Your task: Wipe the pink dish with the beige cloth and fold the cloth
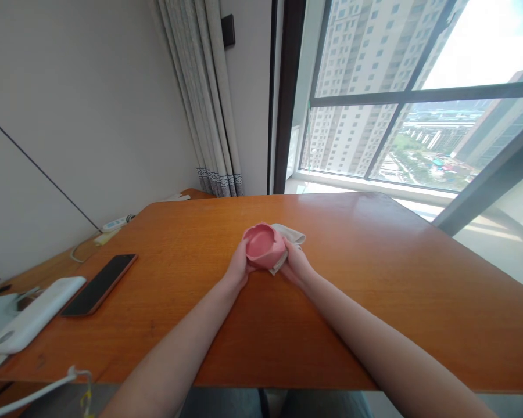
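A small pink bowl with a wavy rim (264, 244) is held over the middle of the table, tilted so that its inside faces me. My left hand (239, 264) grips its left side, fingers closed round it and partly hidden beneath. On the other side, my right hand (297, 264) is closed on a pale cloth (291, 233), which it presses against the bowl's right wall. One part of the cloth sticks out behind the bowl, and a corner hangs below it. The fingertips of my right hand are mostly hidden.
The brown wooden table (192, 232) spreads out around my hands. At its left lie a black-screened phone (100, 285) and a white power bank (37, 313) with a cable. A power strip (115, 223) sits by the wall. A white cable (35, 395) crosses the near left corner. Windows stand beyond.
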The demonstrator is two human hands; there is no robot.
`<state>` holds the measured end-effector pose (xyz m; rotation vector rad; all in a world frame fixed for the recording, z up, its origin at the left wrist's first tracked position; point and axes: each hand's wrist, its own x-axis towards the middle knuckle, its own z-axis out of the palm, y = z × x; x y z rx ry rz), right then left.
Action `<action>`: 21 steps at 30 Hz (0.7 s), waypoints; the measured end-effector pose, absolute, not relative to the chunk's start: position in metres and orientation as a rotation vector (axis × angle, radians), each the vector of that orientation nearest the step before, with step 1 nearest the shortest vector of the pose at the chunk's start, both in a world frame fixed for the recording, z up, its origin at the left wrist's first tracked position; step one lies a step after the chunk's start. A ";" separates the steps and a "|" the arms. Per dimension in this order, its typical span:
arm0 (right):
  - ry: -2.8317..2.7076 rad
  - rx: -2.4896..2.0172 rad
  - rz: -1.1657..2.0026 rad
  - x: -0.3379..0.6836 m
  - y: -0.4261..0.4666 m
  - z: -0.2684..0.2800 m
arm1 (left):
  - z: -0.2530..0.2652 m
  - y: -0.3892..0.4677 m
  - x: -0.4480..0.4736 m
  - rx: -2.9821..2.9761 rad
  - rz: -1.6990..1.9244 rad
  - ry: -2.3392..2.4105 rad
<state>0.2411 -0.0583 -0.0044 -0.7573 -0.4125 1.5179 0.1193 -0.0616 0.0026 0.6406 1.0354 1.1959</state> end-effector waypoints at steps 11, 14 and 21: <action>-0.423 -0.773 1.337 0.241 -0.057 -0.007 | 0.000 -0.059 0.117 0.709 1.195 0.952; -0.406 -0.836 1.313 0.248 -0.051 -0.008 | 0.005 -0.066 0.121 0.751 1.052 0.893; -0.459 -0.702 1.526 0.234 -0.060 -0.011 | 0.004 -0.057 0.115 0.768 1.442 0.987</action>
